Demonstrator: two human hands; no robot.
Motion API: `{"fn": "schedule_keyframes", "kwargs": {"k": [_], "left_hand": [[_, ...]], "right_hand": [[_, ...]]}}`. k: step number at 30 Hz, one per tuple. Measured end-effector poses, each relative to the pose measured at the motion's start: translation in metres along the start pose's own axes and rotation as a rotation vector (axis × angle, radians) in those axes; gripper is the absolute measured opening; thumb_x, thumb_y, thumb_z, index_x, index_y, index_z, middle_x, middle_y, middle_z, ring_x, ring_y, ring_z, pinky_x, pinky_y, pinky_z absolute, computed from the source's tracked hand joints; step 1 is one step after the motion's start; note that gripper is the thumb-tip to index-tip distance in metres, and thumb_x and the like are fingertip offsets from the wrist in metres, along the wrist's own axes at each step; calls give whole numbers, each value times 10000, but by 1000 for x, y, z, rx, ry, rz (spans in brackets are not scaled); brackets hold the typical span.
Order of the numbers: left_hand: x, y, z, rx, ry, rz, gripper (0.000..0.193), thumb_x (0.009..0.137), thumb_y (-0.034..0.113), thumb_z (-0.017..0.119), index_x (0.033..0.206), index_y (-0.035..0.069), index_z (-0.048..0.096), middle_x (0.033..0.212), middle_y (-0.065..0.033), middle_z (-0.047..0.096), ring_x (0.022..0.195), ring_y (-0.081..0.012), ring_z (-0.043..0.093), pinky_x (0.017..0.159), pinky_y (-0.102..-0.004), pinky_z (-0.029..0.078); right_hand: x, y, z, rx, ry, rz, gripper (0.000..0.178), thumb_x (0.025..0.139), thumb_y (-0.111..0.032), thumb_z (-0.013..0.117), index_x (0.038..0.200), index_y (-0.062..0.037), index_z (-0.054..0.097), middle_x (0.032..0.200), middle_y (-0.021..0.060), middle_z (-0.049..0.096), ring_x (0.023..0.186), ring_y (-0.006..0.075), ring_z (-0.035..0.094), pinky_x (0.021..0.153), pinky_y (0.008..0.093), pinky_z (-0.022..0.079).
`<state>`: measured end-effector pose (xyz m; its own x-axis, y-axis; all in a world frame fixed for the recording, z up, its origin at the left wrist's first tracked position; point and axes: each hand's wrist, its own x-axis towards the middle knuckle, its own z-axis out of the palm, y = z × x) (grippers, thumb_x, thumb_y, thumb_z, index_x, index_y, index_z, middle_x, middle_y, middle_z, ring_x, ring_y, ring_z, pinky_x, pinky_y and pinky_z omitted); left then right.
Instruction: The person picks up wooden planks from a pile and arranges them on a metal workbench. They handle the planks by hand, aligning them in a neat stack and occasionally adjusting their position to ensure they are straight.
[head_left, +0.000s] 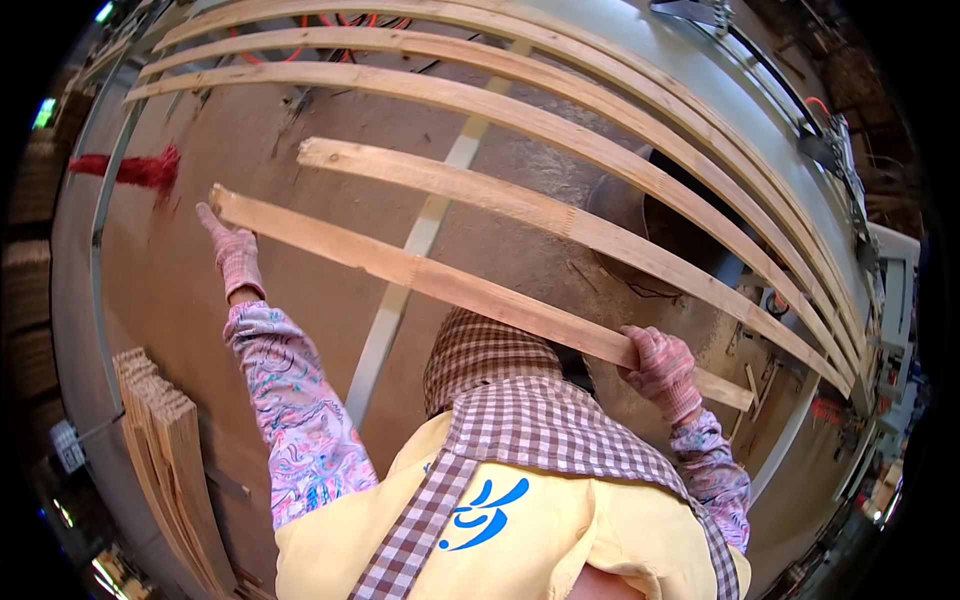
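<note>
A long, pale wooden strip (430,274) lies slantwise in front of me, crossing above a white rail. My left hand (235,248), in a pink knitted glove, is at the strip's left end; one digit sticks out past it, and the other fingers are mostly hidden by the wood. Toward the other end, my right hand (660,372) wraps round the strip from above, in a matching glove. Just beyond lies a second wooden strip (520,203), roughly parallel and touched by neither hand.
Several more long strips (470,97) span the far side. A pale crossbar (425,225) runs underneath. Stacked boards (165,430) stand at lower left. A red bundle (140,168) hangs on the left frame bar. Metal machine parts (840,150) line the right.
</note>
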<state>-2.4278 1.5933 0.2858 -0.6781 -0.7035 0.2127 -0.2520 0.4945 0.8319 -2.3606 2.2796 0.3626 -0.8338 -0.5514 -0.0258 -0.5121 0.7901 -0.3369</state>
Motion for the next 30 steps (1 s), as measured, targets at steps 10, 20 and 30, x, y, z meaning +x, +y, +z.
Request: {"fn": "schedule_keyframes", "kwargs": {"k": [10, 20, 30], "left_hand": [[4, 58, 41, -623, 160, -578, 371, 871, 445, 762, 885, 103, 618, 769, -46, 618, 636, -182, 593, 608, -317, 521], [-35, -31, 68, -724, 126, -801, 235, 896, 303, 729, 867, 98, 615, 789, -47, 607, 687, -184, 591, 717, -327, 571], [-3, 30, 46, -818, 81, -522, 321, 966, 390, 684, 824, 135, 551, 756, -36, 596, 621, -172, 564, 608, -316, 538]], "right_hand": [[-19, 0, 13, -32, 14, -26, 682, 626, -140, 841, 1243, -120, 552, 891, 103, 657, 793, 312, 672, 669, 425, 552], [-20, 27, 86, 71, -204, 183, 424, 798, -199, 739, 1202, -142, 624, 1050, 134, 714, 899, 333, 701, 769, 429, 565], [-28, 88, -106, -260, 275, 120, 515, 723, -156, 807, 1198, -96, 619, 1202, 161, 687, 1073, 372, 668, 933, 459, 544]]}}
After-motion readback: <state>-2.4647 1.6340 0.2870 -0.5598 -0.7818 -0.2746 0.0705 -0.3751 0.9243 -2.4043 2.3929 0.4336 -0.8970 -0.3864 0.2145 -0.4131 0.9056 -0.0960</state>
